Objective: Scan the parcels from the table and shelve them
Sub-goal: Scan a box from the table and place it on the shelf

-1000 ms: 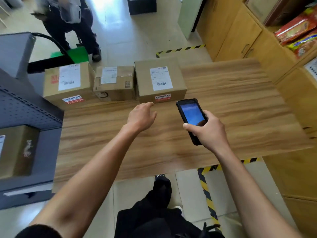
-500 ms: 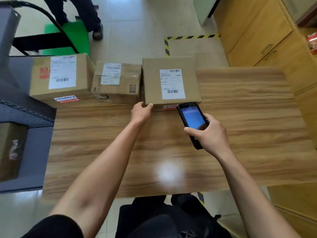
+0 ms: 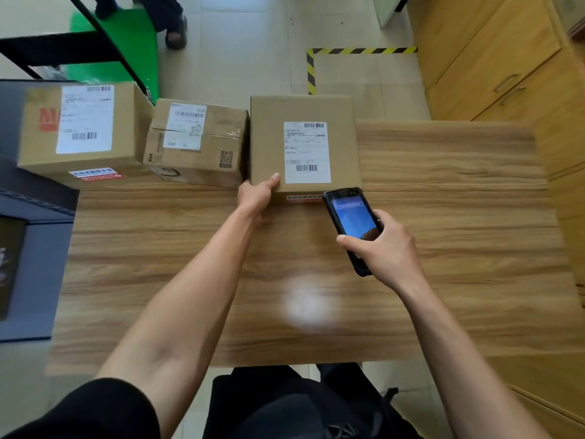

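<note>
At the far left a grey metal shelf unit with a perforated face is seen, a brown shape in its bay too blurred to be identified. Three cardboard parcels are lined along the far edge of the wood-grain table: a large parcel with a white label and red print, a smaller taped parcel with creased flaps and a QR mark just beside it, and a smooth square parcel carrying a white barcode label. The near left corner of the square parcel is gripped by the left hand, the thumb laid on its top face and the fingers probably curled round the side, though they are hidden. A black handheld scanner with a lit blue screen is grasped in the right hand, its tip held just at the parcel's near edge. Compared with half a second earlier, the left hand's thumb has been brought up onto the top face, and the scanner has been kept at the same edge
</note>
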`<action>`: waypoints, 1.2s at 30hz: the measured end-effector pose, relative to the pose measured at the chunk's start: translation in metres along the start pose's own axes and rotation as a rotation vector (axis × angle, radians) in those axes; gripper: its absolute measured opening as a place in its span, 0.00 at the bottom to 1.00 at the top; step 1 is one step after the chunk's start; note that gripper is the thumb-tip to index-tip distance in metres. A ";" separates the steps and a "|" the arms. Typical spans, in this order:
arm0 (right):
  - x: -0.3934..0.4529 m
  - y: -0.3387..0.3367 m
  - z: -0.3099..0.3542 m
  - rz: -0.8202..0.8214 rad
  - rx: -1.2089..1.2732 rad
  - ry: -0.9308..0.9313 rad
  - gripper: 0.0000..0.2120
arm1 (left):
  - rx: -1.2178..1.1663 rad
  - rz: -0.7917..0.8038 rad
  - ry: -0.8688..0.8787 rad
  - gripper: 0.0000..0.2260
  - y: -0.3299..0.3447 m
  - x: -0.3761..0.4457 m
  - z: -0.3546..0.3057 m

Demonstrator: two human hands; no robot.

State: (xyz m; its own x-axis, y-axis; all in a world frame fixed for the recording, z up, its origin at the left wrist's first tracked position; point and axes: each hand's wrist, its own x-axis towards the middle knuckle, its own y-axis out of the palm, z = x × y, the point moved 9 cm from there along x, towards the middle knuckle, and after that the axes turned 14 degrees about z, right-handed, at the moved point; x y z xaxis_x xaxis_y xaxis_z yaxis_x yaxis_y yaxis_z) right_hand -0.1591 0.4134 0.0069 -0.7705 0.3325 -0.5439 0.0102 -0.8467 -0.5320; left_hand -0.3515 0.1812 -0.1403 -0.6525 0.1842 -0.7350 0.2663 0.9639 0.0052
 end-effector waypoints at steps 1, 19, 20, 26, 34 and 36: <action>0.001 -0.003 -0.002 0.007 -0.001 0.003 0.23 | -0.047 -0.003 -0.019 0.39 0.002 -0.003 0.001; -0.016 -0.039 -0.028 0.087 0.013 -0.080 0.24 | -0.067 -0.030 -0.063 0.30 0.028 -0.062 0.043; -0.018 -0.041 -0.029 0.086 0.016 -0.085 0.24 | -0.068 -0.033 -0.060 0.27 0.030 -0.064 0.045; -0.029 -0.052 -0.040 0.093 0.019 -0.113 0.23 | -0.070 -0.064 -0.007 0.28 0.040 -0.080 0.051; -0.042 -0.066 -0.061 0.110 0.014 -0.121 0.21 | 0.006 0.018 -0.027 0.17 0.062 -0.102 0.057; -0.046 -0.070 -0.064 0.103 0.004 -0.130 0.21 | -0.006 0.006 0.002 0.16 0.063 -0.105 0.060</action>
State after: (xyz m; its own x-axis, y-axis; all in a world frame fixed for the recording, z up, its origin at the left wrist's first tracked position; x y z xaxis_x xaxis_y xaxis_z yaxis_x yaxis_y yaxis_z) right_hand -0.0835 0.4836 0.0274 -0.8415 0.1874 -0.5067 0.0912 -0.8752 -0.4752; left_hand -0.2235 0.2115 -0.1033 -0.6523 0.1902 -0.7337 0.2657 0.9640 0.0137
